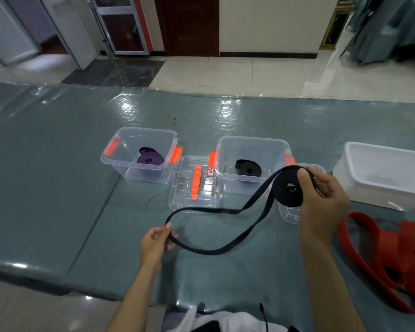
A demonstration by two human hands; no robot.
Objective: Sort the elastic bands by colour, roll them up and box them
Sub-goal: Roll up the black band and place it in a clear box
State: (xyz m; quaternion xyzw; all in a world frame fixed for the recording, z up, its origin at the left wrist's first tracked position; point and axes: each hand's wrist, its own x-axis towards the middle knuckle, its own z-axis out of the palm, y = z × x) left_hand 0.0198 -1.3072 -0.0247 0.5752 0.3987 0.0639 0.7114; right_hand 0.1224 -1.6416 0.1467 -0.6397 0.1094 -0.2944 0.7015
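My right hand [321, 200] grips a partly rolled black elastic band [286, 188], thumb over the top of the coil. Its loose tail loops down to the left, where my left hand [157, 243] pinches the far end of the loop. A clear box with orange clips [120, 161] holds a rolled purple band [150, 159]. A second clear box [225, 168] holds a rolled black band [248, 167]. Red bands [393, 250] lie loose on the table at the right.
A clear lid with an orange handle [194, 185] lies flat between the two boxes. Another clear lid [289, 214] sits under my right hand. A white tub [381, 173] stands at the far right. The table wears a glossy grey-green cover [70, 188].
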